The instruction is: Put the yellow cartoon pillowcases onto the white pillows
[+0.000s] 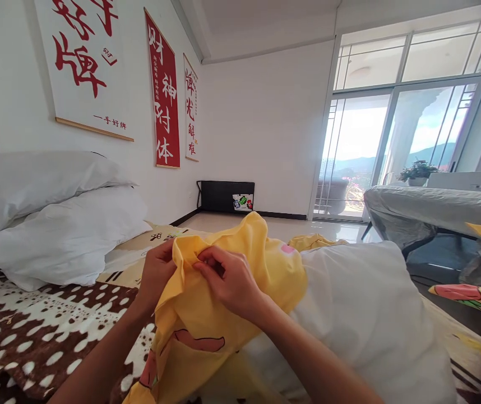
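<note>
Item, cover: one yellow pillowcase [207, 303], printed with pink, dark-outlined figures, gathered in loose folds at the middle of the bed, in front of the wearer. Its gathered edge is held by the left hand [156, 272], whose fingers are partly hidden by the cloth. A fold beside it is pinched narrowly between thumb and fingertips of the right hand [232, 280]; the two hands are held close together.

Item, filling: one white pillow [362, 303], laid to the right. Its near-left part is overlapped by the pillowcase and its right end is left bare; how far it is enclosed cannot be told.

Item, pair: an upper white pillow [42, 177] is stacked on a lower white pillow [76, 235] at the left, near a brown-and-white spotted blanket [51, 336].

Item, planter: a small pale pot [417, 182], in which a leafy green plant [419, 169] is held, is set on a plastic-draped table [429, 199] beside a white box-like object [461, 180], whose contents cannot be seen.

Item, flat black panel [217, 196]: stood against the far wall, a coloured label borne at its lower right.
</note>
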A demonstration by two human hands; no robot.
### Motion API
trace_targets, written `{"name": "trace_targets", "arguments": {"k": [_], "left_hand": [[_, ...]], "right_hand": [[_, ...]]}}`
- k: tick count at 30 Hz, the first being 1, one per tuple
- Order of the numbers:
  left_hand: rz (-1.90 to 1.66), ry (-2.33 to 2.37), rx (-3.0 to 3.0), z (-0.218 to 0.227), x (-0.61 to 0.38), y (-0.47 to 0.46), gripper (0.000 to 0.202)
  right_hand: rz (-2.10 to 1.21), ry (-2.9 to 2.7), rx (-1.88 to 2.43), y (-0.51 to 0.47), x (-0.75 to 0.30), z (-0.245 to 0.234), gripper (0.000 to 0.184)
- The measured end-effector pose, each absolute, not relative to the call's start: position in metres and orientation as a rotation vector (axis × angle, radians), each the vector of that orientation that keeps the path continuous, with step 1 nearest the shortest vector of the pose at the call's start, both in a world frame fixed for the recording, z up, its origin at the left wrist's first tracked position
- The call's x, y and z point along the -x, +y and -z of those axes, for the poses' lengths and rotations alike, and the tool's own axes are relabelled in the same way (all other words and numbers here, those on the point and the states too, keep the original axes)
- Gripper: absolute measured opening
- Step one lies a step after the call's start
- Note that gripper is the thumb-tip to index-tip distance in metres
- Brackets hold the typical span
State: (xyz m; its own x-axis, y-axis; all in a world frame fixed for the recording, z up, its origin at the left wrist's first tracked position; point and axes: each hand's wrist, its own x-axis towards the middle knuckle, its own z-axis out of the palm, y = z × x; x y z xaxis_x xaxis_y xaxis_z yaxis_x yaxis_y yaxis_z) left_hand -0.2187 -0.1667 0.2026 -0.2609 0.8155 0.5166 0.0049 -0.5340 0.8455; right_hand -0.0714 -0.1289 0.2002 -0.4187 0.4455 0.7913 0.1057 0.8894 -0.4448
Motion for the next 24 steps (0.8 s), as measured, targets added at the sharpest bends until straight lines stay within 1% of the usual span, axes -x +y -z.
{"name": "trace_targets", "arguments": {"k": [3, 6, 10, 14, 15, 17, 18, 20, 21, 24], "left_hand": [[-1.735, 0.980, -1.529, -0.195, 0.225, -0.173, 0.029], [-1.641, 0.961, -1.640, -0.192, 0.231, -0.175, 0.026], [-1.715, 0.968, -1.641, -0.197, 0.231, -0.178, 0.022], [-1.768, 1.031, -1.644, -0.202, 0.230, -0.186, 0.020], [-1.771, 1.039, -1.643, -0.204, 0.230, -0.187, 0.020], [-1.788, 1.044, -1.589, -0.206, 0.231, -0.189, 0.019], [-1.796, 1.036, -1.526, -0.208, 0.233, -0.189, 0.018], [-1.777, 0.977, -1.354, -0.210, 0.237, -0.187, 0.015], [-1.757, 0.928, -1.276, -0.211, 0.240, -0.185, 0.014], [-1.690, 0.798, -1.142, -0.215, 0.247, -0.176, 0.016]], "right_hand": [[-0.377, -1.937, 0.402, -0.127, 0.074, -0.201, 0.013], [-0.338, -2.024, 0.379, -0.127, 0.072, -0.205, 0.011], [-0.257, -2.167, 0.284, -0.117, 0.055, -0.227, 0.024], [-0.025, -2.138, 0.343, -0.095, 0.040, -0.253, 0.034], [0.003, -2.208, 0.382, -0.089, 0.039, -0.256, 0.033], [0.009, -2.387, 0.492, -0.077, 0.040, -0.257, 0.019], [0.005, -2.444, 0.545, -0.072, 0.041, -0.255, 0.018], [0.046, -2.439, 0.621, -0.063, 0.041, -0.251, 0.035], [0.100, -2.399, 0.643, -0.059, 0.040, -0.249, 0.039], [0.360, -2.297, 0.687, -0.052, 0.030, -0.248, 0.039]]}}
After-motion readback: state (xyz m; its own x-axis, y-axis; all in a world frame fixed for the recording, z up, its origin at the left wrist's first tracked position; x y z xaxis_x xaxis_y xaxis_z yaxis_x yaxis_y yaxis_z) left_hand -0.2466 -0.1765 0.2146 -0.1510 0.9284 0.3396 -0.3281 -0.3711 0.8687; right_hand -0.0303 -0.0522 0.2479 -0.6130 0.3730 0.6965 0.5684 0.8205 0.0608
